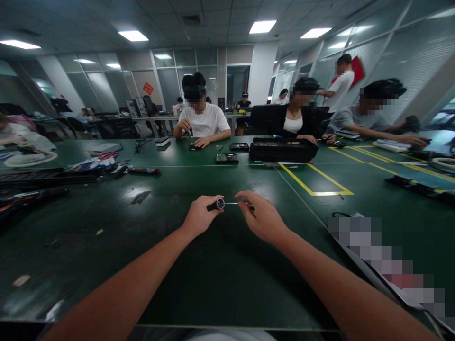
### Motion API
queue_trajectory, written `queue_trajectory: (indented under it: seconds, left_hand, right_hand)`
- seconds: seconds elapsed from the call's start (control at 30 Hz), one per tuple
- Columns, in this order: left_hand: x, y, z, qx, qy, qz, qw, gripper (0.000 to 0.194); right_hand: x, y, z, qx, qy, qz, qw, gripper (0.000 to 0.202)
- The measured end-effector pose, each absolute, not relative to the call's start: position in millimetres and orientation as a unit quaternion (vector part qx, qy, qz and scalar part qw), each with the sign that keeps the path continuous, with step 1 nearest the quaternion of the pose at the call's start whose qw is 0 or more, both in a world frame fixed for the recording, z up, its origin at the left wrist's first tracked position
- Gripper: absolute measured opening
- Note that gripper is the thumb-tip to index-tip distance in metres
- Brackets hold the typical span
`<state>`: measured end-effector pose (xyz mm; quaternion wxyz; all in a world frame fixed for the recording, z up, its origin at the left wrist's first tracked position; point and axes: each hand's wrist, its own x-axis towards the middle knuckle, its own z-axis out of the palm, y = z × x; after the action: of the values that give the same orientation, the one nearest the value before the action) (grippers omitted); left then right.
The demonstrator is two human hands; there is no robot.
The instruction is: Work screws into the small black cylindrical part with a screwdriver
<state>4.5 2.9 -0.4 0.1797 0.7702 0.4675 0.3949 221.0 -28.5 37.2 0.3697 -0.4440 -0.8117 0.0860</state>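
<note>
My left hand (201,215) is closed around a small black cylinder (212,207), whose round, silver-rimmed end faces me. From beside that rim a thin metal rod (231,203) runs level to the right. Its other end goes in between the thumb and fingers of my right hand (262,215), which pinches it; whatever else those fingers cover is hidden. I cannot tell whether the rod touches the cylinder or only passes close by. Both hands are above the middle of the green table (213,274).
Ahead lie a hard drive (226,158) and a long black case (283,150). To the left are a black pen-shaped tool (144,170) and red-handled scissors (108,155). Yellow tape (296,180) marks the table. Co-workers sit opposite, one person (206,118) handling a tool.
</note>
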Motion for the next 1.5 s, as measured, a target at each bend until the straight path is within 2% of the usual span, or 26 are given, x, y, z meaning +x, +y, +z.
queue_trajectory:
  seconds: [0.23,0.4,0.7,0.87,0.93,1.07,1.23,1.5]
  left_hand:
    - [6.0,2.7,-1.2,0.769,0.469,0.397,0.178,0.043]
    - [5.3,2.5,-1.2,0.774,0.466,0.389,0.177,0.042]
    - [4.2,2.8,-1.5,0.774,0.475,0.378,0.178,0.041]
    - [8.2,1.1,3.8,0.813,0.42,0.363,0.173,0.037]
    - [9.1,1.5,4.7,0.813,0.425,0.361,0.168,0.037]
    - [8.3,3.2,2.3,0.802,0.447,0.355,0.176,0.039]
    - [8.2,2.4,-1.5,0.792,0.457,0.36,0.184,0.043]
    - [9.3,0.6,-0.2,0.782,0.475,0.357,0.189,0.044]
  right_hand:
    - [221.3,-26.6,40.8,-0.498,-0.795,0.111,0.329,0.03]
    - [221.8,-26.2,37.8,-0.483,-0.797,0.11,0.346,0.026]
    - [222.9,-14.2,26.6,-0.471,-0.684,0.268,0.487,0.019]
    - [222.0,-3.3,20.8,-0.441,-0.468,0.487,0.591,0.026]
    - [223.0,-0.3,17.7,-0.439,-0.421,0.508,0.61,0.025]
    - [224.3,-0.3,14.2,-0.438,-0.475,0.436,0.626,0.024]
    - [221.2,-9.4,18.4,-0.456,-0.591,0.329,0.578,0.026]
    - [222.1,-18.9,28.4,-0.472,-0.677,0.233,0.515,0.027]
